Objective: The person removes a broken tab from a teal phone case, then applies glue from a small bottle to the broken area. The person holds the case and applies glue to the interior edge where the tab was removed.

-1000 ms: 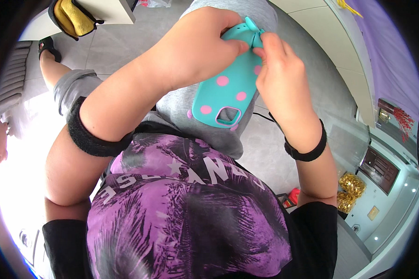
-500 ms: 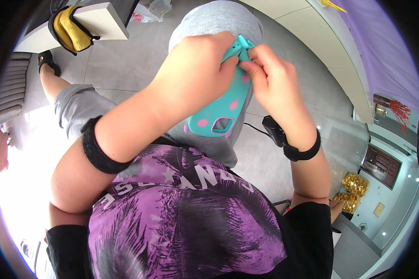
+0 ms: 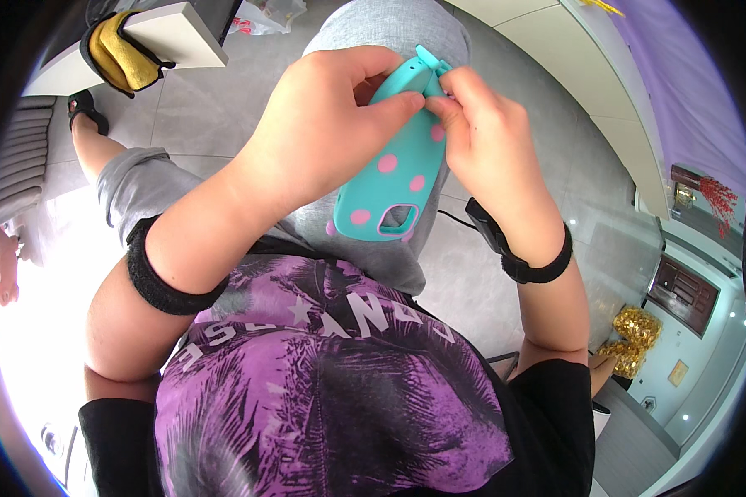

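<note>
A turquoise phone case [image 3: 399, 178] with pink dots lies over my grey-clad raised leg, its pink-rimmed camera cutout toward me. My left hand [image 3: 340, 112] grips the case's far left edge, the thumb pressed on its back and the fingers curled behind it. At the far right corner my right hand [image 3: 481, 124] pinches the case near a small turquoise tab [image 3: 428, 57] that sticks out of the end. Its fingertips partly cover that corner, so what exactly they pinch is hidden.
A yellow cloth with dark edging [image 3: 124, 54] hangs over a white board at the far left. Purple fabric [image 3: 680, 83] covers a surface at the right. A clear plastic bag [image 3: 265, 15] lies on the grey tiled floor [image 3: 199, 108]. Gold tinsel [image 3: 636, 329] is farther right.
My left hand has shifted slightly left and its thumb now lies flatter on the case, uncovering more of the back. The tab end has tipped a little up and left.
</note>
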`<move>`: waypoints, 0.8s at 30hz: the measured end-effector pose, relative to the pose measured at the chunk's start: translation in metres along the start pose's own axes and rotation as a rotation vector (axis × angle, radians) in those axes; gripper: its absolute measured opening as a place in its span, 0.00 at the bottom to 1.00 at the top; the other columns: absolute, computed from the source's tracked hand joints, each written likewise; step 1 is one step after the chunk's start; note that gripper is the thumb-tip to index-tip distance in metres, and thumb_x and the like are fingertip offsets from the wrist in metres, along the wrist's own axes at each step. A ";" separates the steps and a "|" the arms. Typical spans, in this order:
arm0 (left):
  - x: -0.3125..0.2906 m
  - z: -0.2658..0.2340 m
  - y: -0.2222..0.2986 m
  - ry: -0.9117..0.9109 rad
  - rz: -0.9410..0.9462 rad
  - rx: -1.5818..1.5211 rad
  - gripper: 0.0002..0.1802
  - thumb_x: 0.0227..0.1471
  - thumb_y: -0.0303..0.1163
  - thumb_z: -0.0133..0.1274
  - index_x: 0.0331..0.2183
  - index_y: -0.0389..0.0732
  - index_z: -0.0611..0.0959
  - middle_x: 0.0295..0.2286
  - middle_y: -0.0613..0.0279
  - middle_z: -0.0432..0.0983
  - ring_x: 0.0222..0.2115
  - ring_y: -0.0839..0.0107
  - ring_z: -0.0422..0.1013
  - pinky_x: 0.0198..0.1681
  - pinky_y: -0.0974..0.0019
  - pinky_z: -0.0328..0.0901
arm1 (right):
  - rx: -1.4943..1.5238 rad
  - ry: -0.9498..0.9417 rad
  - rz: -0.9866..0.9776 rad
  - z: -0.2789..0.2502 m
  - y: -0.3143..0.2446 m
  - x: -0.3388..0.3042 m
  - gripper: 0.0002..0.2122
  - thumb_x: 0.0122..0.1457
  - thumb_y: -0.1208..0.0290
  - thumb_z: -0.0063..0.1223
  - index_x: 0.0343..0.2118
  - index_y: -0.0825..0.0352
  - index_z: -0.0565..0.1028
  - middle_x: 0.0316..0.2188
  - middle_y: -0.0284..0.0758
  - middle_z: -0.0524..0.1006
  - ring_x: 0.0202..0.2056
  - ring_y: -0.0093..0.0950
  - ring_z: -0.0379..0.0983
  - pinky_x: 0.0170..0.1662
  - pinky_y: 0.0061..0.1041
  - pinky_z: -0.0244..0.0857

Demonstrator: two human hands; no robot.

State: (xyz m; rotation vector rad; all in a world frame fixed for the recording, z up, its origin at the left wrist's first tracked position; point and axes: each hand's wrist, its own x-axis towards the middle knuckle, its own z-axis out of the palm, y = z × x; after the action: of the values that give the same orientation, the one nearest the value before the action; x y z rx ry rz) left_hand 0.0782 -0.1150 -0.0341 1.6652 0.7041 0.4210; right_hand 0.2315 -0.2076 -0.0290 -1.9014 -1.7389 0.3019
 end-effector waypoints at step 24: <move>-0.006 -0.011 0.009 -0.146 -0.030 -0.614 0.14 0.52 0.26 0.46 0.41 0.31 0.76 0.26 0.66 0.74 0.28 0.82 0.67 0.32 0.77 0.63 | 0.017 0.174 -0.098 -0.010 -0.001 0.001 0.10 0.49 0.83 0.55 0.34 0.68 0.70 0.24 0.40 0.72 0.23 0.38 0.71 0.25 0.30 0.65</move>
State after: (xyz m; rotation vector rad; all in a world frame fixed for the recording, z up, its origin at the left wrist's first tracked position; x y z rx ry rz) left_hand 0.0690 -0.1114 -0.0226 1.0897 0.4302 0.4352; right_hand 0.2359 -0.2094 -0.0203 -1.7679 -1.7006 0.1114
